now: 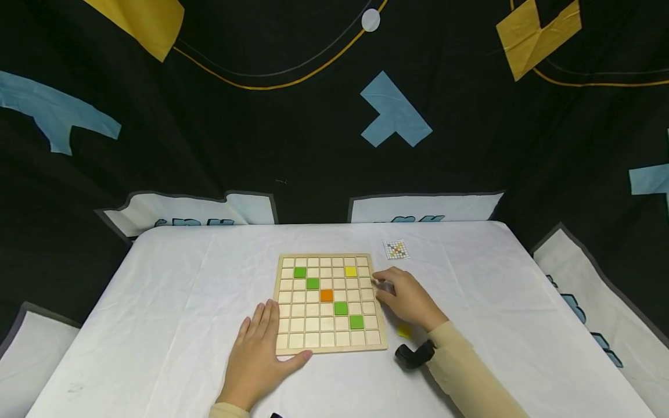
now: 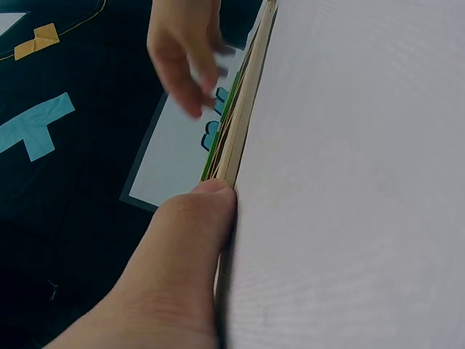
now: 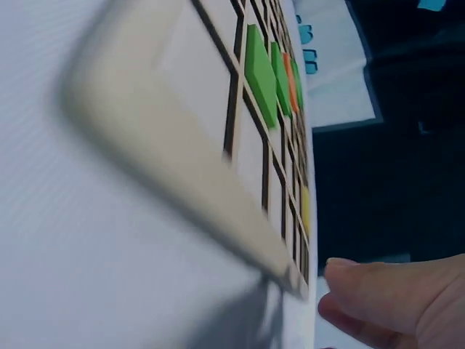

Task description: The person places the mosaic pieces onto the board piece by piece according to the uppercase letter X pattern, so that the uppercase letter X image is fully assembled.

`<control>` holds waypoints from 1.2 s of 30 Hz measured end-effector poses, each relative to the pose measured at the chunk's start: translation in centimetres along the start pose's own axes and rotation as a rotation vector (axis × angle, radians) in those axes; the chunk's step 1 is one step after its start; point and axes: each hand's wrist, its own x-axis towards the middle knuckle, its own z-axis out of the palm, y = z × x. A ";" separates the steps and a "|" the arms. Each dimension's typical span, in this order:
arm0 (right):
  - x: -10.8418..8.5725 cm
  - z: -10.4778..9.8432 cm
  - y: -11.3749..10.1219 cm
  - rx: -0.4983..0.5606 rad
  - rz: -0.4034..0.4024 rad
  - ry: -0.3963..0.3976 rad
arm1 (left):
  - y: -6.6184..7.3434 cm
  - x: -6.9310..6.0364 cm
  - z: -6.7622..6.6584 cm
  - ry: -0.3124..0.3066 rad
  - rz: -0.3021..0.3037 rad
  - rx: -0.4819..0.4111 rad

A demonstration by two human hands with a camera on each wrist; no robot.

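One board (image 1: 331,350) on the surface (image 1: 172,313), bearing four green tiles (image 1: 341,308), one orange (image 1: 326,295), one yellow (image 1: 351,271). One loose yellow tile (image 1: 404,330) and one card (image 1: 396,250) beside it. Two hands: left (image 1: 254,353), straight-fingered, touching the board; right (image 1: 409,298) beside it, thumb and forefinger apart.

Smth wd board (image 1: 312,309), matt fabric tblcloth (image 1: 157,325)
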 end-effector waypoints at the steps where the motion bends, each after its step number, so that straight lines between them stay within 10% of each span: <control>1: -0.5 -0.3 0.4 -0.016 0.007 0.006 | 0.0 0.0 0.0 0.000 0.000 -0.001; 17: -6.9 -2.7 6.4 -0.117 0.100 -0.001 | -0.3 0.0 -0.3 0.012 0.007 0.006; 36: -2.9 -0.7 3.5 0.046 0.112 0.065 | -0.2 0.0 0.1 0.001 0.005 0.004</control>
